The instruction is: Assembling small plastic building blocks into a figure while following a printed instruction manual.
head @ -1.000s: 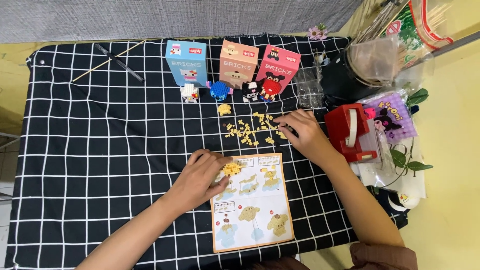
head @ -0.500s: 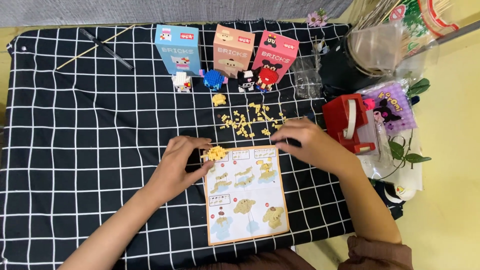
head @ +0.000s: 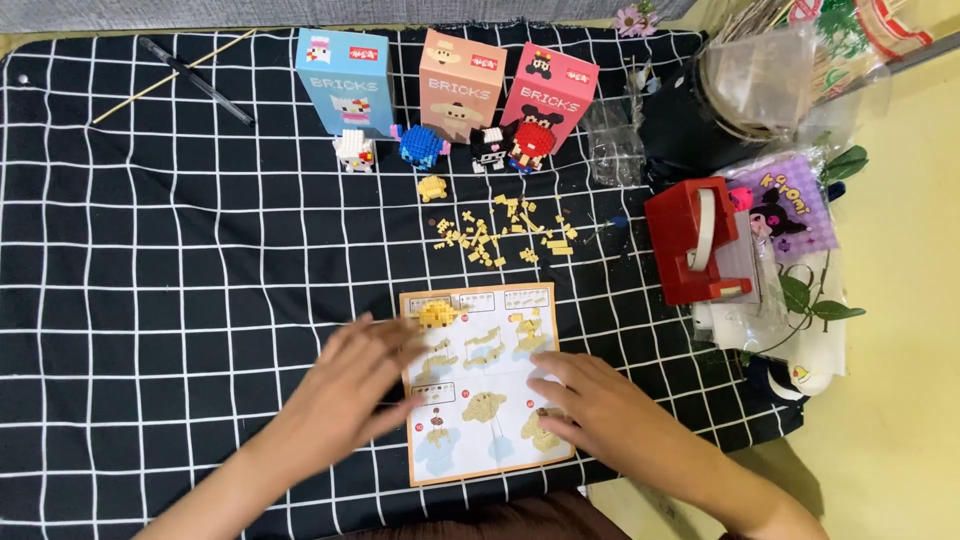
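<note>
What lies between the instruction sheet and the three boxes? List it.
In the head view: loose yellow bricks scattered on the checked cloth, one small yellow built piece, then four little brick figures before the boxes.

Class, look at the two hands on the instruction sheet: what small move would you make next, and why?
Probably lift the left hand to the small yellow build at the top of the sheet. Both hands lie flat and hold nothing; the right hand pins the sheet, and the loose yellow bricks lie farther up the cloth.

Glossy paper instruction sheet (head: pixel 487 390) and small yellow plastic bricks (head: pixel 500 238) lie on matt checked cloth (head: pixel 180 250), beside cardboard boxes (head: pixel 450 85).
</note>
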